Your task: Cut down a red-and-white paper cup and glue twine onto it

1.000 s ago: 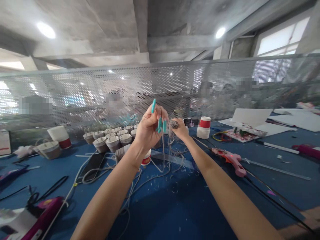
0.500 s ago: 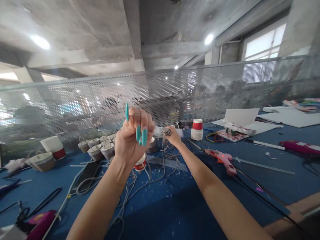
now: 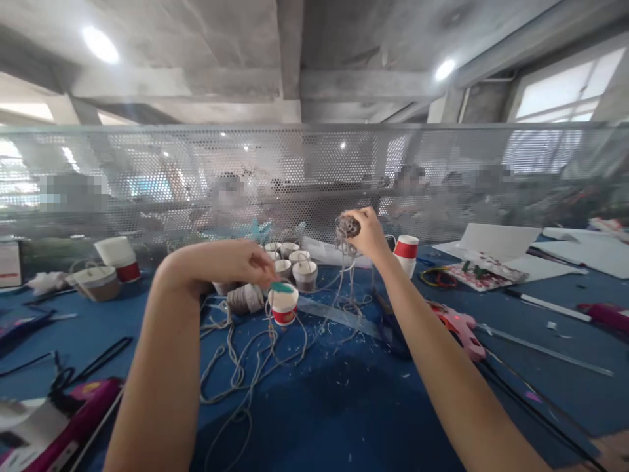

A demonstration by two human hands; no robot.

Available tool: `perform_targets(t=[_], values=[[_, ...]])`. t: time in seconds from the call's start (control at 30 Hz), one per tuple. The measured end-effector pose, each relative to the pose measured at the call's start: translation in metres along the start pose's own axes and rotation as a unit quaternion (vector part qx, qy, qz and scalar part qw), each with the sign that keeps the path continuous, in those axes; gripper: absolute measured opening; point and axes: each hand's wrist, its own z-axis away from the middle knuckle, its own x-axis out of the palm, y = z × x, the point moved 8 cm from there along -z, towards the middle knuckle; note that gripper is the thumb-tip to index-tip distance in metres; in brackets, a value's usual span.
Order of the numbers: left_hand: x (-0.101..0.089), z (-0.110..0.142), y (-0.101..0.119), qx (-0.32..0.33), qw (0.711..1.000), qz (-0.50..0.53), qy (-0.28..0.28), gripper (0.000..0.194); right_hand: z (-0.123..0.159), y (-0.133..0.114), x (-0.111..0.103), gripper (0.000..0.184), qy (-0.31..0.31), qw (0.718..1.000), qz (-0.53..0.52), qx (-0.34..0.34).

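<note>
My left hand [image 3: 248,261] is bent down at the wrist over a red and white paper cup [image 3: 284,314]. Its fingers look pinched together, a teal nail showing at the cup's mouth. What they hold, if anything, I cannot make out. Grey cord [image 3: 271,321] hangs down by the cup's side and runs in loose loops across the table. Farther right, my right hand [image 3: 367,233] is raised, fingers closed round a bundle of grey cord [image 3: 348,226]. Loose strands trail from the bundle toward the table.
Several cord-wrapped cups [image 3: 304,272] stand behind the red cup, and a wrapped cup [image 3: 246,299] lies tipped. Right of my right arm lies a pink glue gun [image 3: 464,333]. Stacked cups [image 3: 406,252] stand at the back. A perforated metal screen [image 3: 314,164] borders the blue table [image 3: 344,406].
My left hand has dropped from its raised position to the red cup. My right hand has lifted the cord bundle up from the table. The view has shifted slightly.
</note>
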Motion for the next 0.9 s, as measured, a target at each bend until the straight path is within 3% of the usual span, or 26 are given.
perform_targets(t=[0.03, 0.07, 0.13, 0.2, 0.27, 0.33, 0.4, 0.47, 0.53, 0.6, 0.7, 0.8, 0.9], values=[[0.007, -0.012, 0.001, -0.006, 1.0, -0.003, -0.006, 0.025, -0.003, -0.007, -0.005, 0.041, 0.008, 1.0, -0.008, -0.012], [0.01, -0.026, 0.002, -0.014, 0.999, 0.002, 0.028, 0.031, -0.004, -0.014, -0.009, 0.04, 0.012, 1.0, -0.015, -0.021], [0.015, -0.056, 0.004, -0.013, 0.987, 0.08, 0.14, 0.045, -0.007, -0.026, -0.014, 0.039, 0.012, 0.999, -0.022, -0.035], [0.031, -0.085, 0.002, -0.016, 0.953, 0.216, 0.212, 0.055, -0.008, -0.036, -0.016, 0.039, 0.007, 0.999, -0.022, -0.045], [0.056, -0.111, 0.001, -0.002, 0.912, 0.346, 0.221, 0.057, -0.008, -0.041, -0.015, 0.04, 0.0, 0.998, -0.021, -0.057], [0.073, -0.128, 0.0, 0.005, 0.891, 0.395, 0.223, 0.049, -0.008, -0.043, -0.012, 0.04, -0.011, 0.997, -0.023, -0.069], [0.074, -0.13, -0.003, 0.007, 0.89, 0.374, 0.261, 0.052, -0.008, -0.04, -0.008, 0.039, -0.02, 0.997, -0.022, -0.072], [0.058, -0.117, -0.01, -0.022, 0.899, 0.275, 0.34, 0.068, -0.007, -0.036, -0.004, 0.036, -0.025, 0.997, -0.016, -0.065], [0.036, -0.096, -0.017, -0.089, 0.9, 0.144, 0.401, 0.084, -0.008, -0.032, -0.003, 0.035, -0.028, 0.998, -0.009, -0.054], [0.019, -0.079, -0.027, -0.167, 0.904, 0.085, 0.385, 0.08, -0.008, -0.029, -0.003, 0.035, -0.028, 0.999, -0.002, -0.041], [0.004, -0.065, -0.03, -0.18, 0.907, 0.12, 0.361, 0.062, -0.009, -0.027, -0.005, 0.036, -0.027, 0.999, 0.001, -0.028], [0.022, -0.085, -0.011, -0.073, 0.927, 0.233, 0.285, 0.046, -0.009, -0.03, -0.005, 0.037, -0.03, 0.999, -0.008, -0.036], [0.05, -0.11, -0.002, -0.025, 0.902, 0.325, 0.283, 0.047, -0.009, -0.033, -0.002, 0.037, -0.04, 0.998, -0.01, -0.051]])
